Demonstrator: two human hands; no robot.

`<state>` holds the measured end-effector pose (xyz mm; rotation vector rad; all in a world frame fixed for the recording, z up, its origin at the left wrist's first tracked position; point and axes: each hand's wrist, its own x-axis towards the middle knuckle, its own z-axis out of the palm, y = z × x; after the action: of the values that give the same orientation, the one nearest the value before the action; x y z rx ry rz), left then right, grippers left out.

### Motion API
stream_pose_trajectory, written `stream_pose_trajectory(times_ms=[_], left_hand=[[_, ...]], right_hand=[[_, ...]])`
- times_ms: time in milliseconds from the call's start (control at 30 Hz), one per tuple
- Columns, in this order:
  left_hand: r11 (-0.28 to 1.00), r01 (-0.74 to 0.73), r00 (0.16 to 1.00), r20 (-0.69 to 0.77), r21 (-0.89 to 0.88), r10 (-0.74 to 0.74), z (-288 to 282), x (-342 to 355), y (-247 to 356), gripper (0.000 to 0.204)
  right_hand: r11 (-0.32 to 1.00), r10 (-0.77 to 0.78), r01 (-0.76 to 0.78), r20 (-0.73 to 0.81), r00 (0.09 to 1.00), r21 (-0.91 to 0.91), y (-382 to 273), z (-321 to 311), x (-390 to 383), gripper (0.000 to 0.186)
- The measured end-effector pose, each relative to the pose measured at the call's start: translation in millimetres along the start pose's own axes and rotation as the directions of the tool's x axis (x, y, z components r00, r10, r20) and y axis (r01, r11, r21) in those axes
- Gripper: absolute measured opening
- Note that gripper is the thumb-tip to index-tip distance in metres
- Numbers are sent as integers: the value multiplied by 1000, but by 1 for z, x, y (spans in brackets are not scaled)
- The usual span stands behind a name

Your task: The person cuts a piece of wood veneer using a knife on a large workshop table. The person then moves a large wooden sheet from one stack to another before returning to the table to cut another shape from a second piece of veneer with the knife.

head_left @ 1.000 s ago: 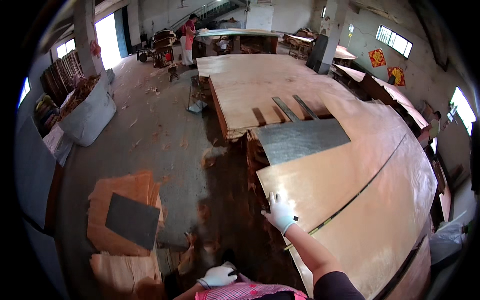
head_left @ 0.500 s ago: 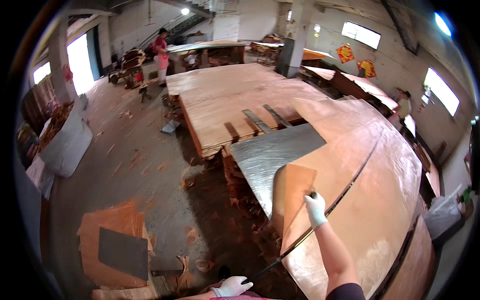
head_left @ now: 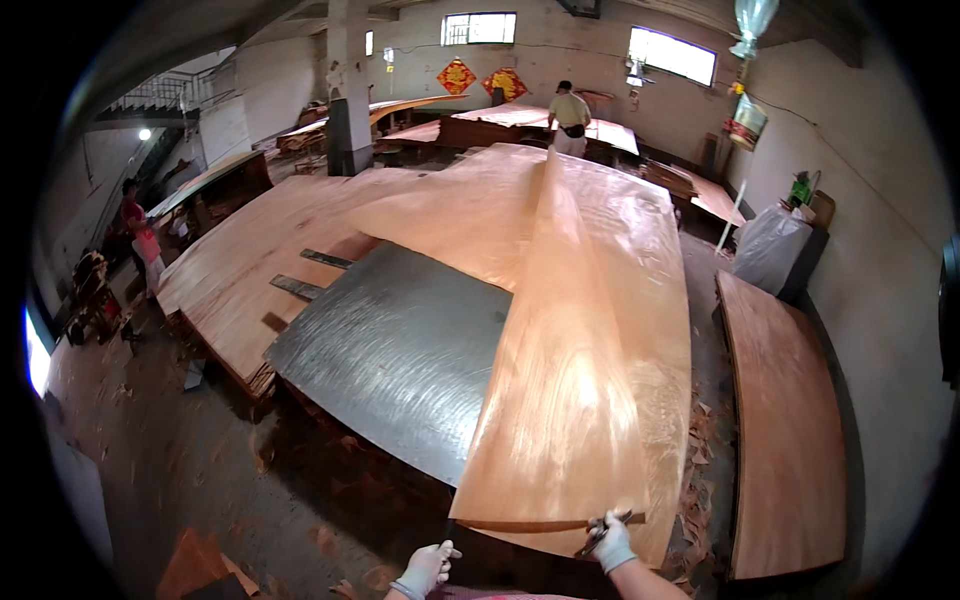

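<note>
Tan and glossy, the wood sheet (head_left: pixel 555 400) lies over the pile (head_left: pixel 668 380), right of the dark plate (head_left: pixel 400 340). The right hand (head_left: pixel 610 545) looks closed on its near edge, with something dark (head_left: pixel 588 546); the left hand (head_left: pixel 427 567) is curled near the corner, its hold impossible to tell. Low, even pulling should avoid splits.

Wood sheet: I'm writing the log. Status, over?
Right hand gripping dark item at near edge of wood sheet. Left hand curled, grip unclear. Sheet ridged toward far end, grey panel at its left. Co-worker beyond it.
</note>
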<state>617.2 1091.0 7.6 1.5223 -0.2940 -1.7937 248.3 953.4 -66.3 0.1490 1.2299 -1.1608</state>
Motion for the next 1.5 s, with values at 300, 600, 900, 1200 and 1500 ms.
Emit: stream_pose_trajectory(times_ms=[300, 600, 900, 1200, 1500], left_hand=[[991, -60, 994, -84, 123, 70, -18, 6, 8, 34], [713, -216, 841, 498, 667, -211, 35, -29, 25, 39], [753, -91, 813, 485, 651, -322, 121, -25, -43, 43], [746, -108, 982, 189, 657, -25, 218, 19, -153, 27], [943, 330, 920, 242, -49, -310, 402, 111, -285, 33]], right_hand=[[977, 212, -212, 156, 965, -23, 72, -30, -77, 30], [601, 101, 275, 412, 905, -751, 102, 86, -147, 47], [938, -142, 208, 240, 960, -278, 12, 8, -163, 27], [954, -269, 285, 146, 952, -96, -157, -206, -167, 32], [955, -287, 295, 152, 946, -26, -374, -393, -220, 56]])
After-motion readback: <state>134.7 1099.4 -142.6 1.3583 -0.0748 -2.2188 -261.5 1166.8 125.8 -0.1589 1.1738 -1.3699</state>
